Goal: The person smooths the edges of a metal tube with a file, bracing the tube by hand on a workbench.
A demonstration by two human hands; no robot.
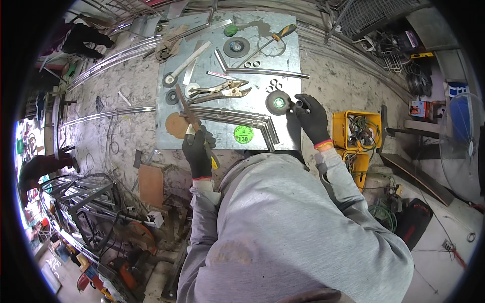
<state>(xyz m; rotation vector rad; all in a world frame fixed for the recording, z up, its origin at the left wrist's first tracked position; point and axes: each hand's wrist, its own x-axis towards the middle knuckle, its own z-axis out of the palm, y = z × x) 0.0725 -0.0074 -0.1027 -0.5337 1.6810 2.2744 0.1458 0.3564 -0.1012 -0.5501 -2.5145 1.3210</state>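
My left hand [198, 151], in a dark glove, is closed around a long, narrow file [187, 108] with a yellow and black handle end below the fist. The file slants up across the left part of the metal-topped table [202, 141]. My right hand [314, 121], gloved too, pinches a short metal ring [299, 104] at the table's right edge. Close beside it lies a dark abrasive disc [277, 103]. Several bent shiny tubes [237, 117] lie between the hands. More small rings [273, 84] sit behind the disc. Two locking pliers [220, 92] lie beyond the tubes.
Farther back are an angled tube [268, 72], a screwdriver [283, 33] and a grinding disc [236, 47]. A round green disc [243, 134] lies near the front edge. Yellow crates [356, 115] stand right of the table. Metal frames [81, 194] crowd the left floor; another person [81, 38] is far left.
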